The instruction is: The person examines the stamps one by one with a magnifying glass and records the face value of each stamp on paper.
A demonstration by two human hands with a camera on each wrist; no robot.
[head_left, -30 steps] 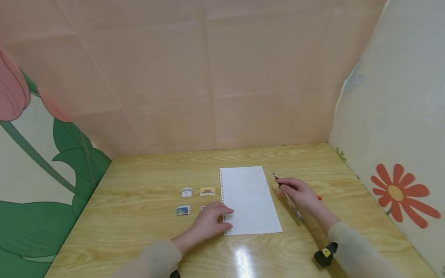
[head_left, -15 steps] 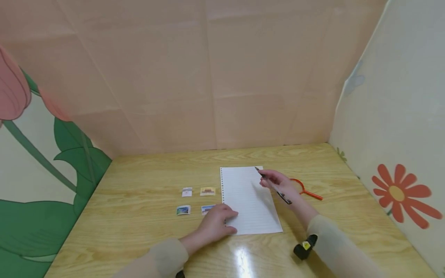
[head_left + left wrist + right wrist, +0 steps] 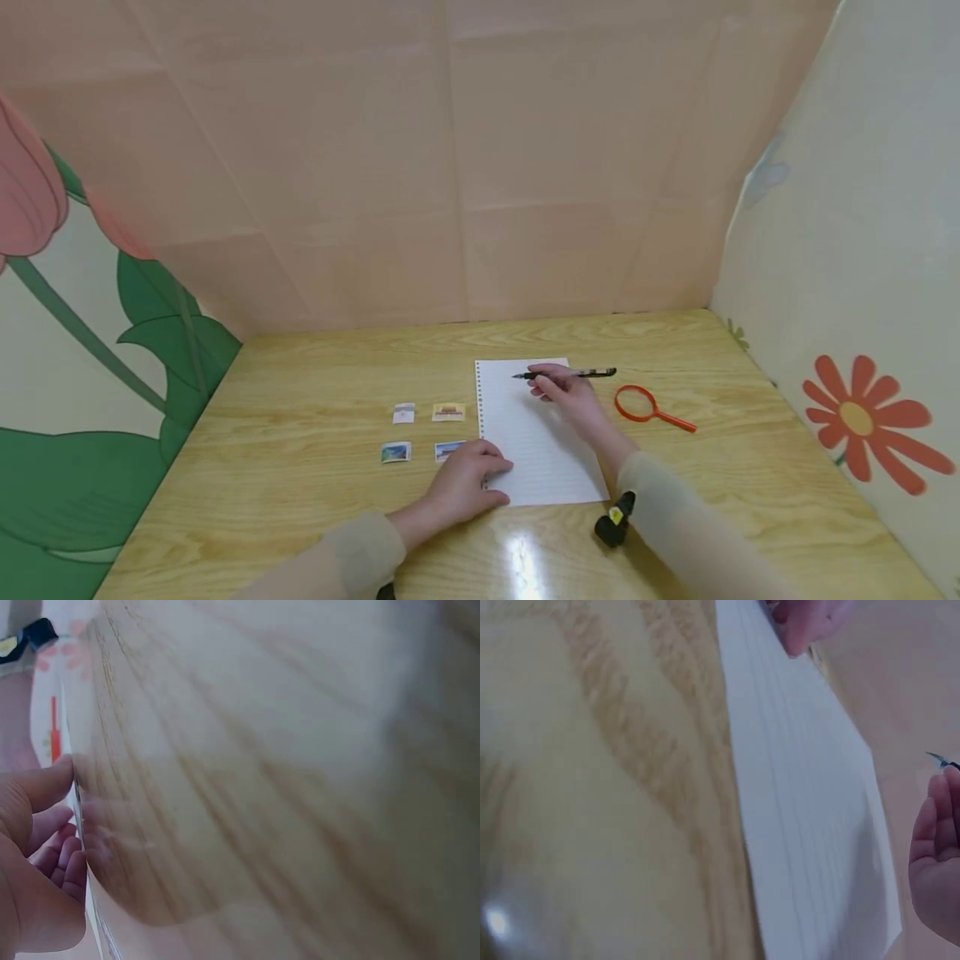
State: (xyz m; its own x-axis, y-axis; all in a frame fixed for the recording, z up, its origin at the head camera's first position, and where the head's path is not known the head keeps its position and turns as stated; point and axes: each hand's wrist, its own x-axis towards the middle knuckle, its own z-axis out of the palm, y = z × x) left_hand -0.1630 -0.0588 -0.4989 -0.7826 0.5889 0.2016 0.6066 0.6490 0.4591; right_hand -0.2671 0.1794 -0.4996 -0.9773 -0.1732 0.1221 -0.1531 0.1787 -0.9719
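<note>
A lined loose-leaf sheet [image 3: 525, 450] with punched holes down its left side lies on the wooden table. My left hand [image 3: 465, 487] rests on the sheet's lower left edge, thumb and fingers apart. Above the upper part of the paper, my right hand [image 3: 572, 402] grips a pen [image 3: 600, 372] with a dark, slim barrel. Its tip points left and stands over the page. In the right wrist view the pen tip [image 3: 936, 759] shows past the fingers, raised off the sheet. The left wrist view has the left hand [image 3: 37, 855] at its left side, with fingertips down at the tabletop.
Right of the sheet lies a red-rimmed magnifying glass [image 3: 672, 420]. On the left are several small picture stamps, among them a yellow one [image 3: 448, 412] and a green-blue one [image 3: 395, 452]. A pinkish sheet [image 3: 465, 167] hangs behind the table.
My right hand has carried the pen left from beside the sheet to over its upper part, turning it nearly level. The magnifying glass is uncovered. My left hand has shifted slightly right onto the paper.
</note>
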